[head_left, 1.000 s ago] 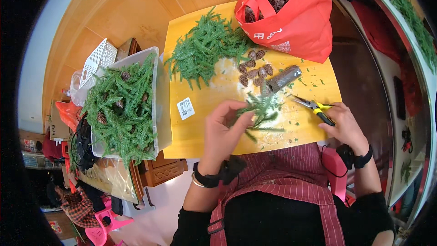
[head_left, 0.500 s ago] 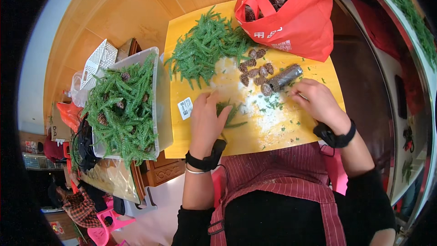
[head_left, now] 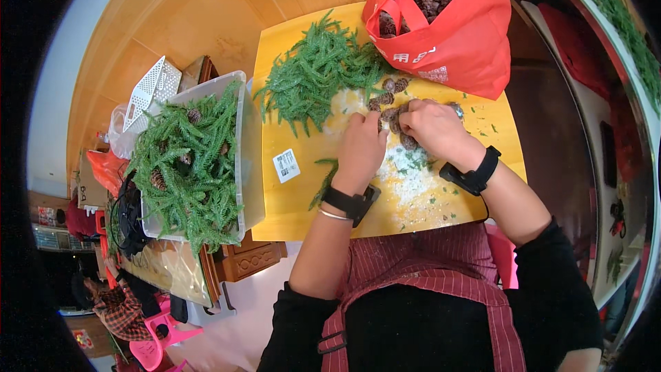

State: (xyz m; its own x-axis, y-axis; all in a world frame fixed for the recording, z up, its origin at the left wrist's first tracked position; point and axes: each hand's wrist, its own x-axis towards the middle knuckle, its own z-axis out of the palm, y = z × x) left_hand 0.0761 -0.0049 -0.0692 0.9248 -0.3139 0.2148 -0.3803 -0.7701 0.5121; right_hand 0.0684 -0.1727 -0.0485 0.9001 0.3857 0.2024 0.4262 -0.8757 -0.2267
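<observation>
Both my hands meet over a small cluster of brown pine cones (head_left: 390,115) on the yellow table (head_left: 289,210). My left hand (head_left: 361,148) has its fingertips closed at the cluster's left side, on a pine cone they partly cover. My right hand (head_left: 441,131) is closed from the other side, its thumb and fingers pinching a pine cone. Beneath the right hand, a dark wrapped roll (head_left: 456,108) is mostly hidden. A green pine sprig (head_left: 325,182) lies under my left wrist. White powder and green bits (head_left: 411,172) are scattered in front of the cones.
A heap of green sprigs (head_left: 317,72) lies at the far left of the table. Behind, a red bag (head_left: 458,58) is full of pine cones. A clear bin (head_left: 251,165) of sprigs and cones stands left, near a white label (head_left: 286,165). Another person (head_left: 124,310) sits lower left.
Both hands have moved inward and away from me to the pine cones. My right hand came left over the roll; my left hand came off the sprig. The view has shifted slightly.
</observation>
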